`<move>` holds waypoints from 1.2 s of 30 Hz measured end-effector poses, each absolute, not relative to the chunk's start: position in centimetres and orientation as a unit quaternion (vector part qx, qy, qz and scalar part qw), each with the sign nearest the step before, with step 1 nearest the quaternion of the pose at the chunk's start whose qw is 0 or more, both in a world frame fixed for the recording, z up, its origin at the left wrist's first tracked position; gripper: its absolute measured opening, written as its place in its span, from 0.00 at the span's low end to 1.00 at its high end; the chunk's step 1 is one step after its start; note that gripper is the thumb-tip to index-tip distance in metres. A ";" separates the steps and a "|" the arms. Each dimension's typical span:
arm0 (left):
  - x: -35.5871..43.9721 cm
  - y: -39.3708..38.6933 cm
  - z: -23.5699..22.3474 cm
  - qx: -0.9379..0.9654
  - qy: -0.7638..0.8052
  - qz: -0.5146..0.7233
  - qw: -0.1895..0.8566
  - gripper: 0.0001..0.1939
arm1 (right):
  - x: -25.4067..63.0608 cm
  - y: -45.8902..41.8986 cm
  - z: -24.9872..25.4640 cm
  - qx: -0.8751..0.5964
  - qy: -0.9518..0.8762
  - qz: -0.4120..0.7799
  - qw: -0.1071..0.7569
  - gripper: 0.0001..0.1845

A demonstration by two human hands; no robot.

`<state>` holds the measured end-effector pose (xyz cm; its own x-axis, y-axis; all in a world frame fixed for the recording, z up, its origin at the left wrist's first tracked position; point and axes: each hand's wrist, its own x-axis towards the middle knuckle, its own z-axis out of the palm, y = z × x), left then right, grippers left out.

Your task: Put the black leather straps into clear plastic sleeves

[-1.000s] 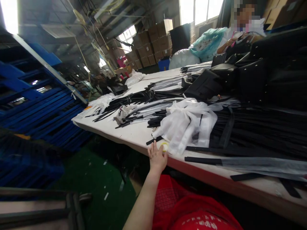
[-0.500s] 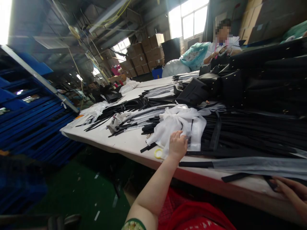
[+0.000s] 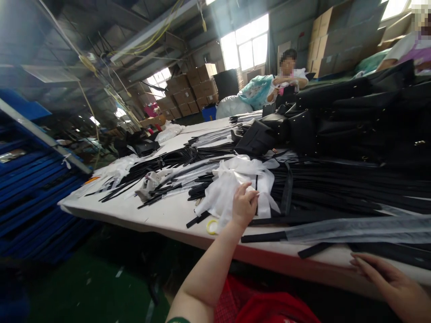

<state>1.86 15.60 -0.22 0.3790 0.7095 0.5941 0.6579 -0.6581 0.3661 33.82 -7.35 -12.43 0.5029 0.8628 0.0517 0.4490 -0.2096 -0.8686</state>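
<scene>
My left hand (image 3: 245,205) is on the pile of thin white plastic sleeves (image 3: 218,193) near the table's front edge. Its fingers are curled, with thumb and fingertips closed on a sleeve. A yellow ring, like a roll of tape (image 3: 211,227), lies on the table left of my wrist. At lower right, my right hand (image 3: 387,276) has its fingertips pinched together at the end of a black strip (image 3: 390,252) along the table edge. Just behind it lies a black strip in a clear sleeve (image 3: 353,231). A shorter black strip (image 3: 314,250) lies between the hands.
Many black strips (image 3: 336,186) cover the white table (image 3: 168,218) to the right and middle. Black leather-like bags (image 3: 353,116) are heaped behind them. A person (image 3: 288,83) works across the table; another (image 3: 402,49) is at far right. Blue racks (image 3: 30,193) stand left.
My left hand has gone from beside the yellow ring onto the white sleeves. My right hand has come into view from the right, and the black strip there has shifted left. The view turned right.
</scene>
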 end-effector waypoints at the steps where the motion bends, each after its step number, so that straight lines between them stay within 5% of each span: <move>1: 2.1 14.5 0.0 0.823 0.397 0.400 0.068 0.09 | 32.6 -6.7 -11.2 -0.730 -0.433 0.273 0.452 0.17; 9: 2.8 3.6 -0.1 0.844 0.270 0.403 0.230 0.10 | 22.8 0.4 -6.0 -0.510 -0.395 0.566 0.515 0.32; 14: 2.2 -1.0 -2.4 0.852 0.239 0.359 0.298 0.08 | 18.6 3.3 -5.8 -0.363 -0.205 0.785 0.459 0.32; 18: 1.1 -2.3 -4.0 0.849 0.254 0.309 0.346 0.07 | 17.4 3.9 -5.5 -0.423 -0.222 0.749 0.458 0.20; 24: -0.3 -2.6 -3.0 0.816 0.245 0.292 0.434 0.10 | 17.7 2.4 -5.3 -0.444 -0.299 0.723 0.436 0.27; 29: -1.0 -0.4 -3.4 0.630 0.495 0.384 0.458 0.26 | 18.1 0.0 -5.0 -0.406 -0.417 0.691 0.428 0.24; 32: -0.6 0.8 -5.0 0.522 0.503 0.277 0.631 0.33 | 18.0 -1.5 -4.5 -0.380 -0.515 0.668 0.378 0.18; 36: 0.4 1.5 -6.1 0.345 0.421 0.291 0.787 0.27 | 17.4 -3.3 -3.5 -0.334 -0.630 0.644 0.277 0.11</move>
<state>0.38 1.46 -6.12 0.4768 0.7482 -0.4614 -0.1676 0.5926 0.7879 17.39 -3.25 -3.50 -0.6238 0.7774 -0.0809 0.0646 -0.0519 -0.9966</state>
